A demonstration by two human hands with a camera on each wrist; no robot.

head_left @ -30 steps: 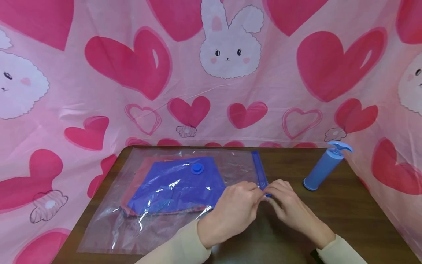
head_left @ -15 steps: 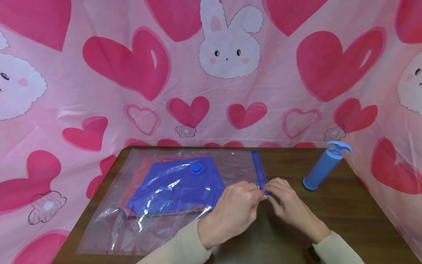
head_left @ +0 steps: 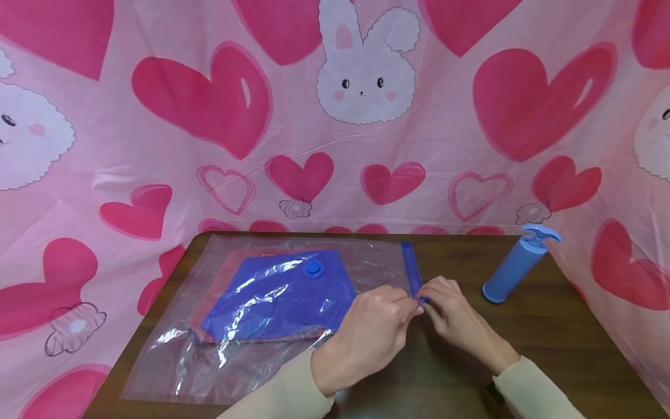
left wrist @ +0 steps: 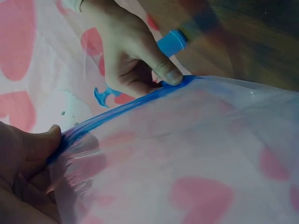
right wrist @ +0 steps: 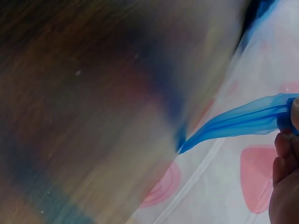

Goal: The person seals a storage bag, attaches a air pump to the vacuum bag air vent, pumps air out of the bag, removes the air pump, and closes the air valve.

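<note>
A clear vacuum storage bag (head_left: 157, 355) lies flat, with folded blue fabric (head_left: 293, 308) and reddish fabric (head_left: 217, 291) inside it. A round blue valve (head_left: 314, 267) sits on its upper face. My left hand (head_left: 369, 337) pinches the near end of the bag's blue zip strip (head_left: 412, 267). Close beside it, my right hand (head_left: 460, 320) pinches the same strip, fingertips almost meeting. In the left wrist view the strip (left wrist: 126, 108) runs taut between both hands. The right wrist view shows a small dark blue piece, perhaps the slider (right wrist: 285, 120), between finger and thumb.
A blue hand pump (head_left: 513, 270) with a T-shaped handle stands at the right on the dark wooden table (head_left: 565, 343). Pink cloth (head_left: 445, 134) printed with hearts and rabbits hangs behind the table and along both sides.
My right hand has shifted slightly up and to the left, its sleeve moving with it. My left hand keeps its grip almost in place. The bag and pump stay put.
</note>
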